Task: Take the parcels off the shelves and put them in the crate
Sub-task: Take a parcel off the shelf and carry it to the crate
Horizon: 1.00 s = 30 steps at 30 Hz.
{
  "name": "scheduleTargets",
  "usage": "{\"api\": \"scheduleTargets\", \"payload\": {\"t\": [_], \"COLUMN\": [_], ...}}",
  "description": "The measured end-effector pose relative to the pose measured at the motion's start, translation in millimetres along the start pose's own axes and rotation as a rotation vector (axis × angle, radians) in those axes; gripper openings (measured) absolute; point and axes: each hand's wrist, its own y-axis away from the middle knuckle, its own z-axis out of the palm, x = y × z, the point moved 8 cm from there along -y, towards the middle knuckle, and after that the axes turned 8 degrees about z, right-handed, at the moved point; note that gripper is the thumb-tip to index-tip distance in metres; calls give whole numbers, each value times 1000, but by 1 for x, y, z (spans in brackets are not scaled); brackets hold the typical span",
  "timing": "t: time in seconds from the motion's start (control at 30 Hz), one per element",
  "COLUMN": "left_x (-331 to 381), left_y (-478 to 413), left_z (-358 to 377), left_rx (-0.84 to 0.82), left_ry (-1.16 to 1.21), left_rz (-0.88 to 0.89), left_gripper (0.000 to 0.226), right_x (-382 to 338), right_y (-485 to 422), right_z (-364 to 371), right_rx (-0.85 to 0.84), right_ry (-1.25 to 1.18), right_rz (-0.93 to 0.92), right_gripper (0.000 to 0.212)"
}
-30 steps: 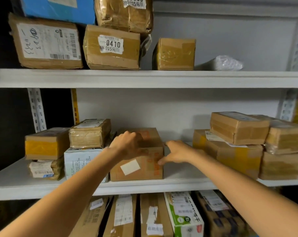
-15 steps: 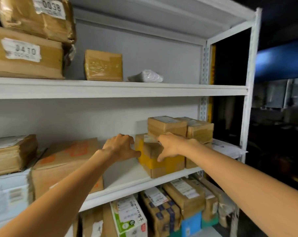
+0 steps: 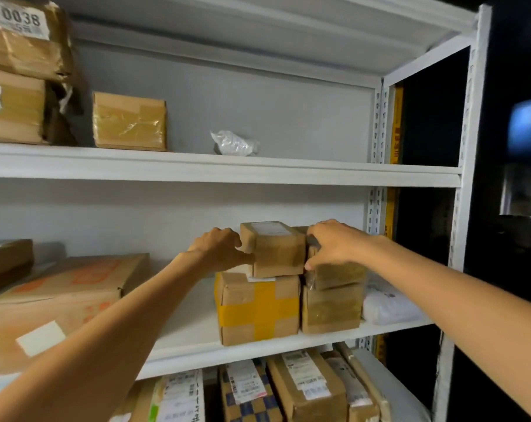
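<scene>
Lowest and nearest, labelled parcels (image 3: 306, 388) are lying packed side by side. Above them, both forearms are reaching onto middle shelf (image 3: 191, 330). Left hand (image 3: 220, 251) and right hand (image 3: 334, 245) are clamping small brown parcel (image 3: 274, 254) from either side, fingers curling over its top edges. Parcel is sitting on yellow-taped box (image 3: 258, 312) and touching two-box stack (image 3: 334, 306) at right. White soft bag (image 3: 386, 306) is lying beside stack. Farther up, upper shelf (image 3: 227, 172) is carrying tape-wrapped box (image 3: 130, 123) and crumpled white packet (image 3: 233, 143).

A tall white metal rack (image 3: 471, 117) stands against a grey wall (image 3: 273, 117). To its right the room is dark, with a blue glow (image 3: 527, 126).
</scene>
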Motion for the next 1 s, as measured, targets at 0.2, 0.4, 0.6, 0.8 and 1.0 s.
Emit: {"api": "scheduleTargets", "payload": {"t": [0.2,0.4,0.6,0.8,1.0], "left_x": [7,9,5,10,4], "left_y": [-24,-37,-33,3,42], "left_z": [9,30,37,27,18], "left_rx": [16,8,44,74,133], "left_ry": [92,680,1037,1315,1427], "left_rz": [-108,-321,-409,-293,-206], "left_gripper": [59,70,38,39,85], "right_x": [11,-1,4,-15,-34], "right_y": [-29,-58,-83,-60,-12], "right_z": [9,25,31,25,29], "right_rx": [-7,38,-69,-125,-4], "right_ry": [-127,-407,-760,-910,-1019], "right_rz": [-65,-39,67,51,71], "right_gripper": [42,36,28,70,69]}}
